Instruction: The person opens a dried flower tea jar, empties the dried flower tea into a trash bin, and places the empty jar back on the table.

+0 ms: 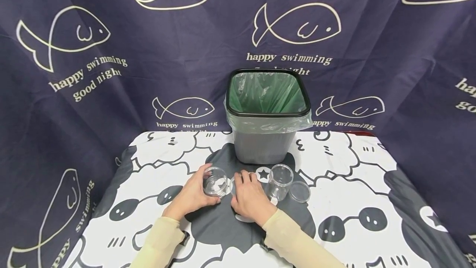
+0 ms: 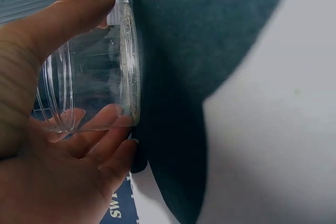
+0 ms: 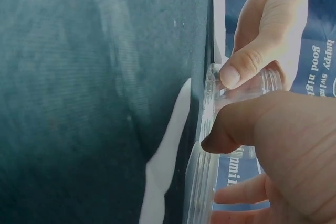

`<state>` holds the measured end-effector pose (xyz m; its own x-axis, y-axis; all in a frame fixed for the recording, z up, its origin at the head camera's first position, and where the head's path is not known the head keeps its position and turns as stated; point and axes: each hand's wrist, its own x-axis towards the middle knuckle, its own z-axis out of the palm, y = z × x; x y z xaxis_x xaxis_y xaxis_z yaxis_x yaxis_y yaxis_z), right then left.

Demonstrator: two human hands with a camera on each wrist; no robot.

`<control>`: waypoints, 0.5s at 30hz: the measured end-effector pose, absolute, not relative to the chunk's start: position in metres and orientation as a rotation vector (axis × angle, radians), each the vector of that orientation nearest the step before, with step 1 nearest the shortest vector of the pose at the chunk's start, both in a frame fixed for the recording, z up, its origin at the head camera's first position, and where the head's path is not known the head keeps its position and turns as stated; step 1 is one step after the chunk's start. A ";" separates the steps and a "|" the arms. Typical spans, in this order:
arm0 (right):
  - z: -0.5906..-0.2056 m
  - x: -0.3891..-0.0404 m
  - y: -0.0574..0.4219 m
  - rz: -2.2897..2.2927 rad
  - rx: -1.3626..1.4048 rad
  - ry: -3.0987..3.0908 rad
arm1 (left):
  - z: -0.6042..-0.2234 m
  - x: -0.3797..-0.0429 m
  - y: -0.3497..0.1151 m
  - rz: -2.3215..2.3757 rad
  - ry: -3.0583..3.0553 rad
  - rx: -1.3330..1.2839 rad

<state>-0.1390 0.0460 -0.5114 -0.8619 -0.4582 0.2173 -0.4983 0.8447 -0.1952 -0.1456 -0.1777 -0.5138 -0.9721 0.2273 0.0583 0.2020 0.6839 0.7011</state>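
My left hand (image 1: 193,195) grips a clear plastic jar (image 1: 215,181) that stands on the dark patch of the tablecloth. In the left wrist view its thumb and fingers (image 2: 100,140) wrap the jar (image 2: 94,77). My right hand (image 1: 250,197) lies palm down just right of the jar, over a clear lid (image 1: 232,185) flat on the cloth. In the right wrist view its thumb (image 3: 231,129) bends onto the rim of the lid (image 3: 200,182), with the fingers curled over it. The jar (image 3: 247,85) stands right beside the lid.
A grey bin (image 1: 265,144) with a green liner stands behind the hands. A second clear jar (image 1: 280,181) and a loose clear lid (image 1: 299,191) sit to the right of my right hand. A dark curtain hangs behind the table (image 1: 372,168).
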 end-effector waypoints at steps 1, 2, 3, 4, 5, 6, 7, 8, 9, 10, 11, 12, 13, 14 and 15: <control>-0.512 -0.138 0.046 0.374 0.739 -2.864 | -0.514 -0.146 -0.177 1.182 2.850 0.365; -0.512 -0.138 0.047 0.378 0.732 -2.866 | -0.514 -0.146 -0.177 1.181 2.849 0.367; -0.512 -0.138 0.047 0.383 0.727 -2.865 | -0.514 -0.146 -0.176 1.177 2.849 0.366; -0.512 -0.137 0.047 0.387 0.721 -2.860 | -0.513 -0.146 -0.176 1.176 2.845 0.365; -0.512 -0.137 0.047 0.390 0.718 -2.853 | -0.513 -0.147 -0.176 1.175 2.844 0.364; -0.512 -0.137 0.047 0.392 0.717 -2.844 | -0.512 -0.147 -0.177 1.176 2.841 0.363; -0.512 -0.138 0.047 0.393 0.715 -2.838 | -0.512 -0.148 -0.177 1.178 2.838 0.362; -0.512 -0.138 0.046 0.392 0.714 -2.832 | -0.511 -0.149 -0.177 1.182 2.832 0.360; -0.511 -0.138 0.046 0.397 0.712 -2.832 | -0.510 -0.149 -0.177 1.187 2.824 0.356; -0.511 -0.138 0.046 0.397 0.712 -2.834 | -0.510 -0.150 -0.177 1.191 2.816 0.356; -0.510 -0.139 0.046 0.395 0.716 -2.838 | -0.509 -0.150 -0.177 1.192 2.810 0.354; -0.509 -0.139 0.046 0.394 0.718 -2.844 | -0.508 -0.150 -0.178 1.190 2.803 0.351; -0.506 -0.139 0.046 0.399 0.719 -2.849 | -0.506 -0.150 -0.178 1.182 2.803 0.355; -0.502 -0.138 0.047 0.412 0.720 -2.846 | -0.504 -0.150 -0.178 1.175 2.802 0.361; -0.496 -0.137 0.048 0.427 0.720 -2.843 | -0.501 -0.150 -0.178 1.165 2.803 0.369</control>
